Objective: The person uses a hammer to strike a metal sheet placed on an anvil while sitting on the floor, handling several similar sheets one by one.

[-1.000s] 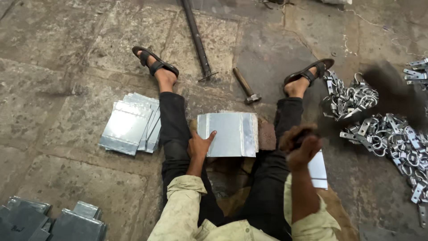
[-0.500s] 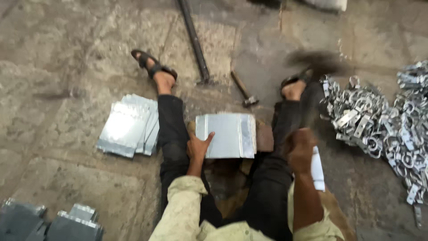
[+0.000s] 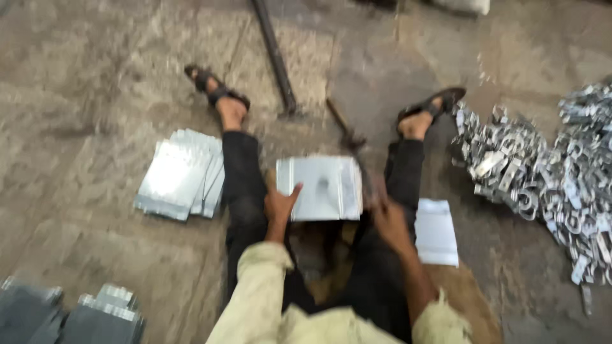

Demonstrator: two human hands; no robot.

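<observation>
I sit on a stone floor with my legs spread. A shiny rectangular metal sheet (image 3: 322,188) lies between my knees on a low block. My left hand (image 3: 279,205) rests on the sheet's left edge, thumb on top, holding it down. My right hand (image 3: 387,220) hovers low by the sheet's right edge over my right leg. It is blurred, so its grip is unclear. A hammer (image 3: 344,130) lies on the floor just beyond the sheet.
A stack of similar metal sheets (image 3: 182,178) lies left of my left leg. One pale sheet (image 3: 435,230) lies right of my right leg. A heap of small metal clamps (image 3: 542,172) covers the floor at right. A long dark bar (image 3: 274,54) lies ahead. Grey folded metal pieces (image 3: 83,315) sit bottom left.
My right hand has dropped from a raised fist to low beside the sheet's right edge. My left hand has stayed on the sheet. The view has shifted slightly.
</observation>
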